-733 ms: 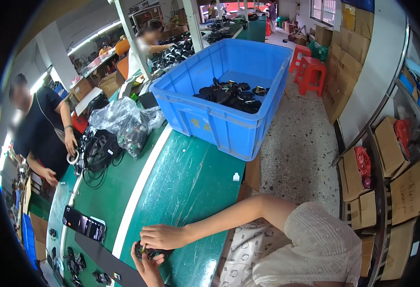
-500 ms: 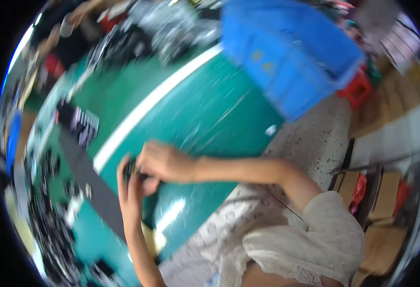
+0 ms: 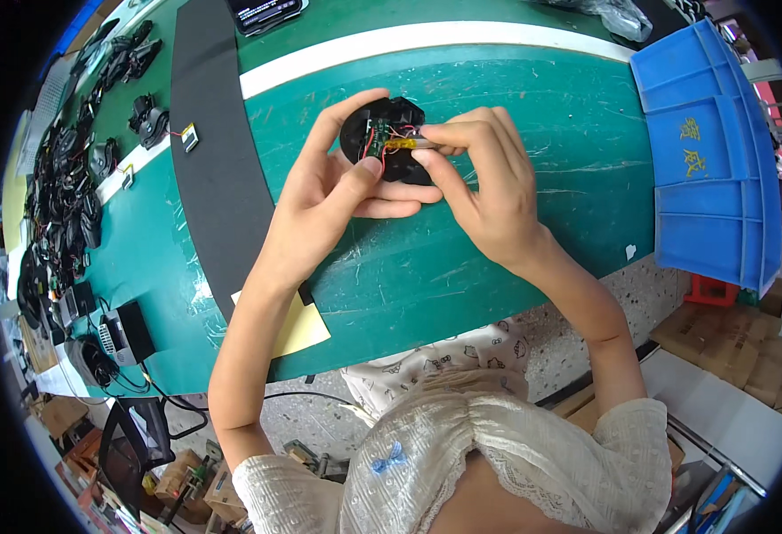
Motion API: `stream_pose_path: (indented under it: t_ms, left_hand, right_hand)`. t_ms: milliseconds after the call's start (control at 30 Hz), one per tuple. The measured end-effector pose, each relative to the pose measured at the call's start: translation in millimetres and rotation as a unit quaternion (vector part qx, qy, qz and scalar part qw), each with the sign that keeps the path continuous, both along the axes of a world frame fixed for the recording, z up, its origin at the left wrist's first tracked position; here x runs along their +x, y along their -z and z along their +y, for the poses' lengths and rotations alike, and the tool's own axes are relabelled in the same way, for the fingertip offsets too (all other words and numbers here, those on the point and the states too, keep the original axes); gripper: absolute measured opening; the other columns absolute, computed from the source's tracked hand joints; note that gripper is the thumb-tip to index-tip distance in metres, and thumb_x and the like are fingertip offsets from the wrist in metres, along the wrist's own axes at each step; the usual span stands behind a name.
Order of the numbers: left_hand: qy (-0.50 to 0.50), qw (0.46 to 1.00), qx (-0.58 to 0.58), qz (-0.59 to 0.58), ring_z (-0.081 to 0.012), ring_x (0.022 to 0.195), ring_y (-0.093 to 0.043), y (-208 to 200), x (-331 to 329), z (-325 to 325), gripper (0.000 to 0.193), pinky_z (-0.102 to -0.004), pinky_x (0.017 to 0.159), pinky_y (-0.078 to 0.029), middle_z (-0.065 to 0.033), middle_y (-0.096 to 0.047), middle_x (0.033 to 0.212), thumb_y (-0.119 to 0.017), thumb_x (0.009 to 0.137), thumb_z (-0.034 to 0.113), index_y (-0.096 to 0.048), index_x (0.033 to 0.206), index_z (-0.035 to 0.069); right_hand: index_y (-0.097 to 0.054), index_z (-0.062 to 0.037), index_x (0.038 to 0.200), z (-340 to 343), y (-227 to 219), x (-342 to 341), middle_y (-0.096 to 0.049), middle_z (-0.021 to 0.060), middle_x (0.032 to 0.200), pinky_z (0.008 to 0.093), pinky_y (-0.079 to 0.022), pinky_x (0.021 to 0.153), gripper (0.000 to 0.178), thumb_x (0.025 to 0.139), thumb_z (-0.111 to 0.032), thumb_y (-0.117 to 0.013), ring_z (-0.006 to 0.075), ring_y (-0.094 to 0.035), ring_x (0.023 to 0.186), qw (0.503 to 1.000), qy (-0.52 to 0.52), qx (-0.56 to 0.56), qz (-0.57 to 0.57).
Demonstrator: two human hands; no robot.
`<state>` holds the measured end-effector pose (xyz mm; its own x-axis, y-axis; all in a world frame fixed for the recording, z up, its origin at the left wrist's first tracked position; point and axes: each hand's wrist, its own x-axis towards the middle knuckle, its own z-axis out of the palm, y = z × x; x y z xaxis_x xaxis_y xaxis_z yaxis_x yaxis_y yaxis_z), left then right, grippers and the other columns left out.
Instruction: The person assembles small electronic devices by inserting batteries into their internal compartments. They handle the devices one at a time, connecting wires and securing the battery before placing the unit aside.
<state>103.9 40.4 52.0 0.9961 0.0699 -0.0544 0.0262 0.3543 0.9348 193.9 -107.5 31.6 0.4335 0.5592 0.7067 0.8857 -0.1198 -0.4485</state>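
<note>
My left hand is closed round a black round plastic housing, its thumb over the front edge and its fingers under and behind. Inside the housing shows a green circuit board with thin red wires. Thumb and forefinger of my right hand pinch a small silver battery with yellow tape, which lies across the open housing beside the board. Part of the battery is covered by the fingertips. Both hands are above the green tabletop.
A black mat strip crosses the table left of my hands. Several black devices with wires lie heaped at the far left. A blue plastic crate stands on the right. Yellow paper lies near the front edge, and a phone at the back.
The view has swung round and become sharp. My hands, blurred and close together earlier, now show the housing and the battery plainly, with the crate farther to the right.
</note>
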Motion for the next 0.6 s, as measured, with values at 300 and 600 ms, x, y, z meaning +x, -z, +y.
stream_pose_path:
  t_ms: [300, 600]
  left_hand:
    - [0.013, 0.999, -0.047, 0.026, -0.0318, 0.084, -0.066, 0.1, 0.3, 8.2, 0.042, -0.0348, 0.076, -0.056, -0.0221, -0.054, 0.113, -0.034, 0.092, 0.007, -0.026, 0.132, 0.005]
    - [-0.02, 0.996, -0.057, 0.063, -0.0261, 0.076, -0.067, -1.0, 3.0, 4.0, 0.043, -0.0284, 0.065, -0.057, -0.019, -0.053, 0.115, -0.032, 0.094, 0.022, -0.027, 0.132, 0.003]
  right_hand:
    - [-0.05, -0.0049, 0.079, -3.6, -11.8, 5.0, -0.049, 0.0065, 0.071, 0.0319, -0.04, 0.056, 0.019, 0.067, -0.003, -0.066, 0.0218, -0.048, 0.064, 1.0, -0.009, -0.013, 0.002]
    - [-0.055, -0.0055, 0.083, -4.3, -17.2, 13.4, -0.051, 0.0042, 0.072, 0.031, -0.039, 0.059, 0.016, 0.071, -0.002, -0.064, 0.0205, -0.048, 0.064, 0.999, -0.014, 0.047, 0.004]
